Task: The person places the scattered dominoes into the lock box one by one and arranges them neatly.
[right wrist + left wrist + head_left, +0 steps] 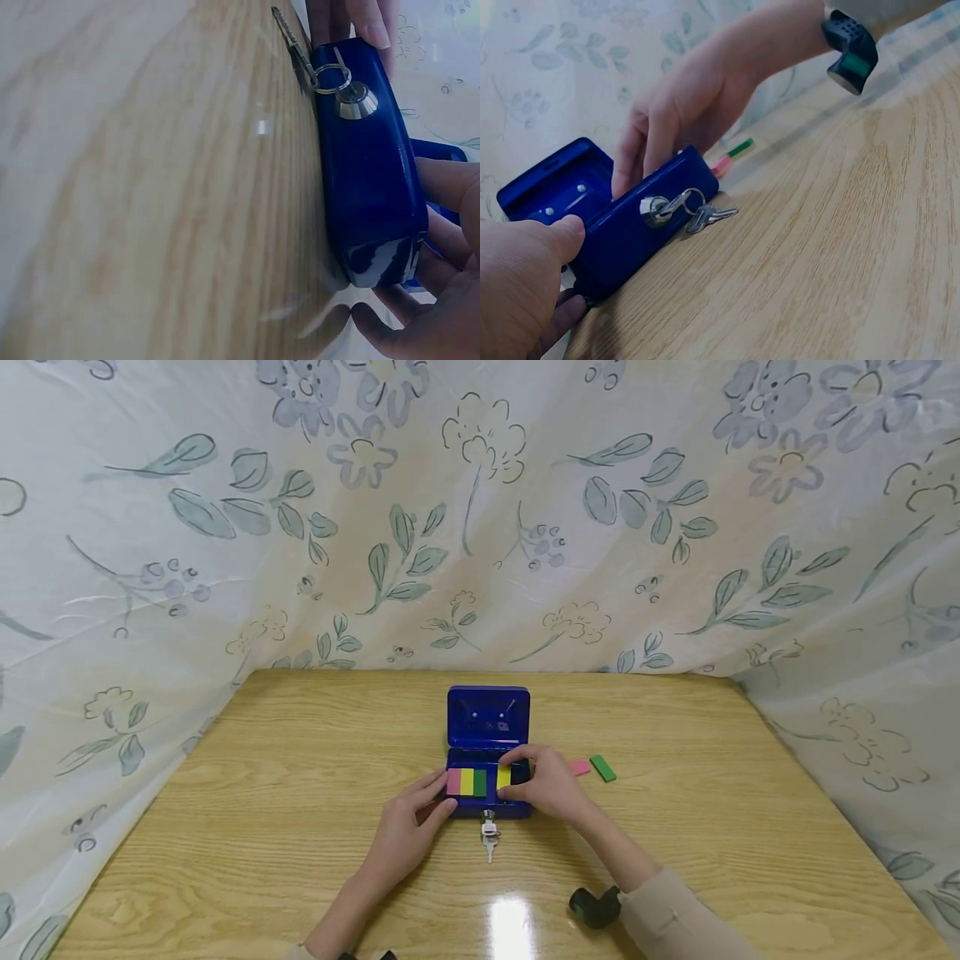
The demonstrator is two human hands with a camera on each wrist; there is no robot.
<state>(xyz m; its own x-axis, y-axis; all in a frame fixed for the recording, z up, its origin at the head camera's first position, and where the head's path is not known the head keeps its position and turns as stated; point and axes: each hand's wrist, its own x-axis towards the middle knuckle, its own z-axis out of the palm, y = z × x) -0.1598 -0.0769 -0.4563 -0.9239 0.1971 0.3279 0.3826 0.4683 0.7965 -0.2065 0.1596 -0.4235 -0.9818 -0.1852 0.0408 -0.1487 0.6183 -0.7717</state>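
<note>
A blue metal cash box (467,811) stands on the table with its lid (487,703) raised at the back. Inside at the left, a pink block (453,782), a yellow block (467,782) and a green block (480,783) lie side by side. My left hand (405,831) grips the box's left side, its thumb (571,234) at the front rim. Reaching in from the right, my right hand (553,783) pinches another yellow block (504,776) between thumb and fingers, over the box's right half. Keys (490,833) on a ring hang from the front lock (654,211).
To the right of the box, a pink block (581,767) and a green block (603,768) lie on the wooden table (337,727). A floral cloth (480,568) hangs behind the table. A dark device (595,907) sits at my right wrist.
</note>
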